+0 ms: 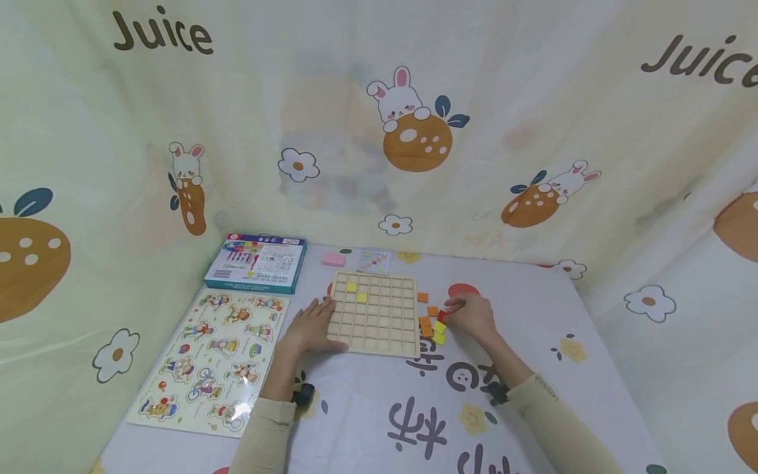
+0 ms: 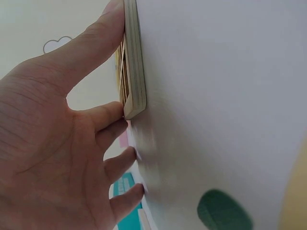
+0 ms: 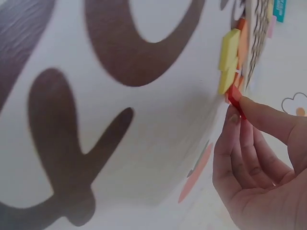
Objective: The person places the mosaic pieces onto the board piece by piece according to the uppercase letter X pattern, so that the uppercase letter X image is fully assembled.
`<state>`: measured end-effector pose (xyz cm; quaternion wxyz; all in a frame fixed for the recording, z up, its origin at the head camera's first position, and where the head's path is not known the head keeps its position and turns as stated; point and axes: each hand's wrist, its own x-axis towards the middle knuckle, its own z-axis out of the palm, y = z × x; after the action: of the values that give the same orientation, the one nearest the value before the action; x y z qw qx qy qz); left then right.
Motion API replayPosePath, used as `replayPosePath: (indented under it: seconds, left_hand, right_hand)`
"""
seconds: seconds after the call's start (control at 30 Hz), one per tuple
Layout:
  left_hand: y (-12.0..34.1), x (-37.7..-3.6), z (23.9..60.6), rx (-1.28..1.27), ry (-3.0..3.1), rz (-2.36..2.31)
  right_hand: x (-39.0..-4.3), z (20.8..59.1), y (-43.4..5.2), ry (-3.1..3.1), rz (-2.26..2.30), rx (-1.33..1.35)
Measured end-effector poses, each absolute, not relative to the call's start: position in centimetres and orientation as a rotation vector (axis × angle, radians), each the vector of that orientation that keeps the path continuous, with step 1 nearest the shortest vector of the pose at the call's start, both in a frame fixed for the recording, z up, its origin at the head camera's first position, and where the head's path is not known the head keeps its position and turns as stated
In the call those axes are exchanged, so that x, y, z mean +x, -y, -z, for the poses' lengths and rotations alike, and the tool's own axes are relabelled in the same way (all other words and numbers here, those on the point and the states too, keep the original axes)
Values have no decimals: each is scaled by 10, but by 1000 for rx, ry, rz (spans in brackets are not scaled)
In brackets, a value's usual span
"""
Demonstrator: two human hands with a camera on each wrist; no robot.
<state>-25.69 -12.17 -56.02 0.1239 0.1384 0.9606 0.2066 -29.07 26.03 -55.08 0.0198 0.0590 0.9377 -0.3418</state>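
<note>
A wooden grid board (image 1: pixel 379 322) lies on the table, with two yellow square tiles (image 1: pixel 362 298) in its upper left cells. My left hand (image 1: pixel 310 327) rests at the board's near left corner. In the left wrist view, the thumb lies along one edge and a fingertip touches the corner, the fingers fairly straight. Right of the board, my right hand (image 1: pixel 474 316) pinches a red square tile (image 3: pixel 235 98) between thumb and fingertips. Beside it are loose yellow tiles (image 3: pixel 230 50) and several orange tiles (image 1: pixel 423 297), some overlapping.
A patterned card (image 1: pixel 376 261) and a pink block (image 1: pixel 333 259) lie behind the board. At the left are a flat box (image 1: pixel 254 263) and a picture puzzle board (image 1: pixel 213 362). The tablecloth (image 1: pixel 367 408) is printed; a patterned curtain (image 1: pixel 331 197) hangs behind.
</note>
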Motion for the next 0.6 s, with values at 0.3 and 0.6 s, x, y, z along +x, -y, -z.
replayPosePath:
  seconds: [0.3,0.6]
  left_hand:
    - [122,-258,559,397,-2809,-593]
    - [124,-260,568,419,-2804,-609]
  right_hand:
    - [-300,546,-249,-2881,1250,28]
    - [-304,547,-218,-2761,1339,66]
